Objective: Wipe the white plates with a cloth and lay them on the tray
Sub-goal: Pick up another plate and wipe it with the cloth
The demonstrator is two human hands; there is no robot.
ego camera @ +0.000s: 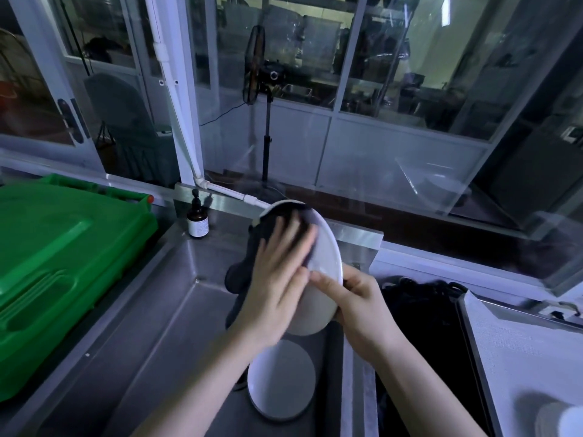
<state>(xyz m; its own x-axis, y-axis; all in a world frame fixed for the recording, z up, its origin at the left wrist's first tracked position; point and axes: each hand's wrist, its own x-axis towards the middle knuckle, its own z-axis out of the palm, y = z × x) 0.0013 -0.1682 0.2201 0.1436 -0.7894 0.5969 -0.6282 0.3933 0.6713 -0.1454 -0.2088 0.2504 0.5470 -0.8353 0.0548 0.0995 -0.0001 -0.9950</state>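
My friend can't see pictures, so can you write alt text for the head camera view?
A left hand presses a dark cloth against a tilted white plate, held by its rim in the grip of the right hand, over a steel sink. A second white plate lies in the sink below, with a green plastic bin to the left.

sink floor [164,351] open leftward; second plate [281,380] below, brown bottle [197,219] behind.

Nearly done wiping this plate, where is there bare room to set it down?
The white tray at right is mostly bare; so is the sink floor between the green lid and the lying plate. Crowded: beneath the held plate, and the dark basin beside it.
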